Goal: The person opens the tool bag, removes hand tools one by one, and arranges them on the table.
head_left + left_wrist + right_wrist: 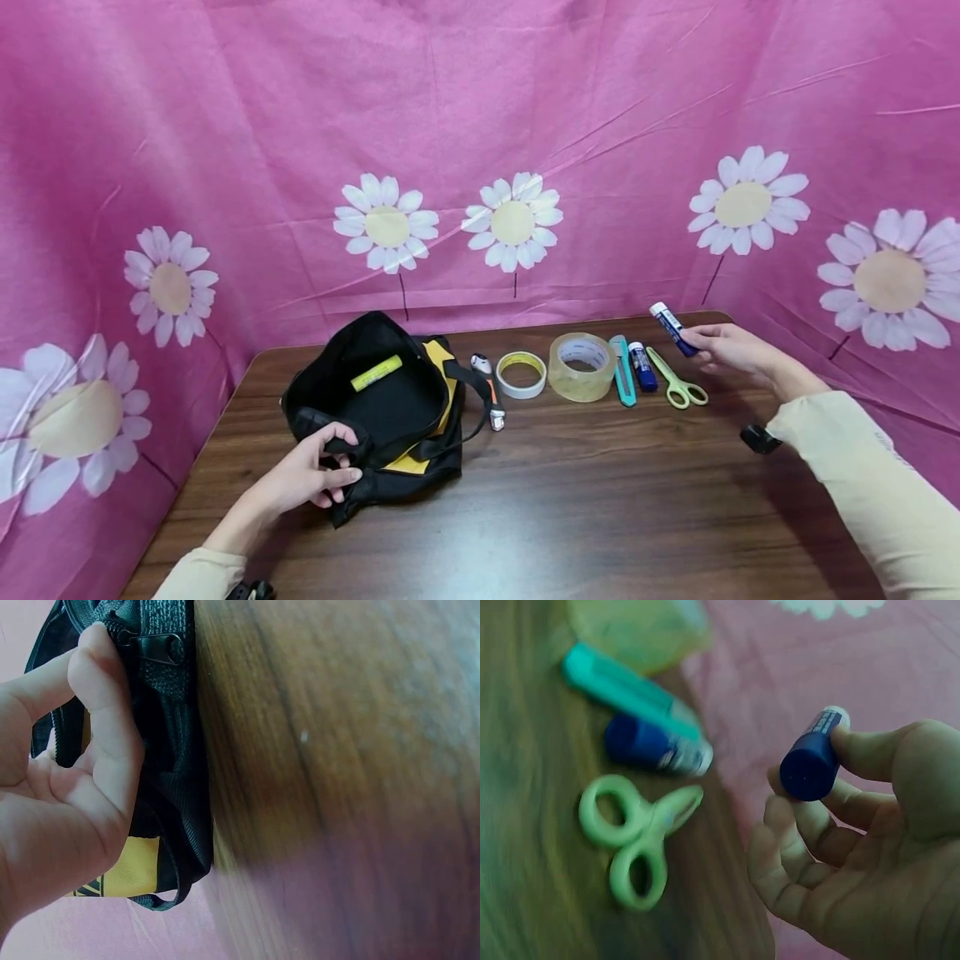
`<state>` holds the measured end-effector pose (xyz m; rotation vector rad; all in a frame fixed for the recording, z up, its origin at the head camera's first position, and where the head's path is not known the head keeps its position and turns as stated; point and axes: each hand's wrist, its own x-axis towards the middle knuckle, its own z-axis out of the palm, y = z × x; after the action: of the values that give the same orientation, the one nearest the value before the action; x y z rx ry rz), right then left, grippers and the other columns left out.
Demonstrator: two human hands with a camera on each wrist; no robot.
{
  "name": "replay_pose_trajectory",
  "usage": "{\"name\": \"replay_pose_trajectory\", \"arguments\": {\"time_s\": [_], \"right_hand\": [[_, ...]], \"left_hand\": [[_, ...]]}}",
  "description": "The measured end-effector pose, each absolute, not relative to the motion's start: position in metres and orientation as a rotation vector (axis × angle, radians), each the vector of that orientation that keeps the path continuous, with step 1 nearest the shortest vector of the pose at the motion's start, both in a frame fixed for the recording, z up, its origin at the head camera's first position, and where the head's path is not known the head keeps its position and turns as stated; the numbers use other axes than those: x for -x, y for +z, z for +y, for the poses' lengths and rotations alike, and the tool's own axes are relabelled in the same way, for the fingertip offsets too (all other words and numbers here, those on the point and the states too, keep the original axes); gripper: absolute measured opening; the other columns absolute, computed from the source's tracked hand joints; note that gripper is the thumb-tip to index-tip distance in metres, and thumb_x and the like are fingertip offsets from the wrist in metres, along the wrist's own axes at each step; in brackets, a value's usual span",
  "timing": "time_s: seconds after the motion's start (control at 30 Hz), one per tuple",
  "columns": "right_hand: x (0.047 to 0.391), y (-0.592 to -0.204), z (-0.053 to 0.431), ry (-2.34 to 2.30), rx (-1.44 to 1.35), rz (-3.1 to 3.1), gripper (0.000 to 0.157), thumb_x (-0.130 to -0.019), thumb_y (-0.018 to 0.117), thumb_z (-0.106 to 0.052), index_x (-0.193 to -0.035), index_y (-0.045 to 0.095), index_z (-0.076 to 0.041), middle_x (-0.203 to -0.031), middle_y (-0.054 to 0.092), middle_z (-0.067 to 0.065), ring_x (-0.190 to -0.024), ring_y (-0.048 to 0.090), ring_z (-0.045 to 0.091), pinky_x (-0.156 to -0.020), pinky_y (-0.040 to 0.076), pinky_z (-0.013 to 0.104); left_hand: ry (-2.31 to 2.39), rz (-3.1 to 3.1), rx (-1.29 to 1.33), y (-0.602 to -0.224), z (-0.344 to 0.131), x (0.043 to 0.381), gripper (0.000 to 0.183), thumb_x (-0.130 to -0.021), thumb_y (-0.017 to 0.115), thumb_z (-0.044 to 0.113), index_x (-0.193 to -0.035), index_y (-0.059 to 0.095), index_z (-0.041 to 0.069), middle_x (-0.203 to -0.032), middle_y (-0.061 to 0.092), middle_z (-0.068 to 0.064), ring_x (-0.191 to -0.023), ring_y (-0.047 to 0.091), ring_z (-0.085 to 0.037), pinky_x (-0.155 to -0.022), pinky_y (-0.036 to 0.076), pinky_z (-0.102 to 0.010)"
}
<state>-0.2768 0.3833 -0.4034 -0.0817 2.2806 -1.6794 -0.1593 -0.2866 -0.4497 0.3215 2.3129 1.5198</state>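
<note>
My left hand (315,471) pinches the near edge of a black and yellow zippered bag (420,417), whose mouth gapes toward me. Close to those fingers, in the left wrist view, hangs a zipper pull (161,649). Inside the bag lies a yellow stick-shaped item (377,373). At the far right, my right hand (731,348) grips a blue glue stick with a white end (673,329), raised above the table's back corner. Below it lie pale green scissors (677,383) and a second blue glue stick (642,367). In the right wrist view the held glue stick (810,761) sits between thumb and fingers.
Along the back of the wooden table (570,500) are a teal box cutter (622,371), a wide clear tape roll (581,383), a narrow tape roll (521,390) and an orange-and-white tool (487,392) by the bag strap. A pink flowered cloth (450,100) hangs behind.
</note>
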Motion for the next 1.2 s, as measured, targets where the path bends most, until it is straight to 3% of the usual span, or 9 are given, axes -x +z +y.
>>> {"name": "replay_pose_trajectory", "arguments": {"time_s": [0.13,0.33,0.53,0.7,0.83,0.97,1.07,1.2], "right_hand": [[0.277,-0.419,0.389,-1.511,0.063,2.429,0.049,-0.109,0.047,-0.028,-0.131,0.044,0.016,-0.084,0.055,-0.003,-0.072,0.053,0.005,-0.064,0.052,0.025],[0.276,-0.434,0.400,-1.410,-0.016,2.518,0.060,-0.109,0.048,-0.029,-0.141,0.032,0.020,-0.090,0.061,-0.004,-0.079,0.058,0.006,-0.070,0.057,0.028],[0.279,-0.446,0.407,-1.353,-0.087,2.581,0.065,-0.106,0.051,-0.036,-0.142,0.037,0.017,-0.085,0.060,-0.005,-0.076,0.056,0.006,-0.069,0.056,0.026],[0.285,-0.455,0.407,-1.256,-0.106,2.670,0.068,-0.103,0.055,-0.043,-0.138,0.046,0.015,-0.078,0.054,-0.003,-0.067,0.049,0.007,-0.060,0.048,0.025],[0.288,-0.460,0.406,-1.190,-0.090,2.741,0.067,-0.102,0.059,-0.043,-0.133,0.052,0.015,-0.099,0.062,0.012,-0.078,0.052,0.012,-0.065,0.044,0.024],[0.288,-0.462,0.406,-1.195,-0.101,2.720,0.068,-0.101,0.059,-0.044,-0.134,0.051,0.015,-0.126,0.056,0.026,-0.098,0.055,0.024,-0.078,0.045,0.028],[0.287,-0.463,0.407,-1.189,-0.124,2.699,0.070,-0.101,0.060,-0.047,-0.134,0.052,0.014,-0.132,0.052,0.030,-0.108,0.054,0.032,-0.083,0.044,0.031],[0.287,-0.466,0.407,-1.185,-0.131,2.700,0.071,-0.099,0.061,-0.049,-0.133,0.053,0.013,-0.129,0.055,0.026,-0.106,0.055,0.029,-0.084,0.044,0.031]], "left_hand": [[1.518,2.317,-0.326,-0.450,-0.287,0.159,0.042,-0.093,0.074,0.007,-0.121,0.044,0.004,-0.087,0.056,-0.013,-0.060,0.065,-0.021,-0.048,0.053,-0.028],[1.526,2.318,-0.326,-0.450,-0.286,0.159,0.041,-0.093,0.073,0.006,-0.121,0.044,0.004,-0.087,0.057,-0.012,-0.061,0.065,-0.020,-0.048,0.053,-0.029],[1.521,2.322,-0.322,-0.451,-0.286,0.159,0.041,-0.093,0.073,0.006,-0.121,0.044,0.004,-0.087,0.057,-0.012,-0.060,0.065,-0.020,-0.048,0.053,-0.029],[1.513,2.328,-0.325,-0.450,-0.286,0.159,0.041,-0.093,0.074,0.007,-0.121,0.044,0.004,-0.085,0.058,-0.012,-0.060,0.065,-0.020,-0.048,0.053,-0.029],[1.514,2.327,-0.324,-0.449,-0.287,0.160,0.041,-0.092,0.074,0.007,-0.121,0.044,0.004,-0.085,0.058,-0.012,-0.060,0.064,-0.019,-0.048,0.052,-0.028],[1.518,2.321,-0.319,-0.449,-0.287,0.159,0.041,-0.093,0.074,0.007,-0.121,0.044,0.003,-0.085,0.058,-0.012,-0.060,0.064,-0.021,-0.048,0.052,-0.028],[1.516,2.323,-0.320,-0.449,-0.286,0.160,0.041,-0.093,0.074,0.007,-0.121,0.044,0.004,-0.086,0.057,-0.012,-0.061,0.065,-0.021,-0.048,0.053,-0.029],[1.518,2.327,-0.319,-0.450,-0.286,0.159,0.042,-0.093,0.074,0.008,-0.122,0.044,0.004,-0.086,0.058,-0.012,-0.061,0.065,-0.020,-0.048,0.053,-0.029]]}}
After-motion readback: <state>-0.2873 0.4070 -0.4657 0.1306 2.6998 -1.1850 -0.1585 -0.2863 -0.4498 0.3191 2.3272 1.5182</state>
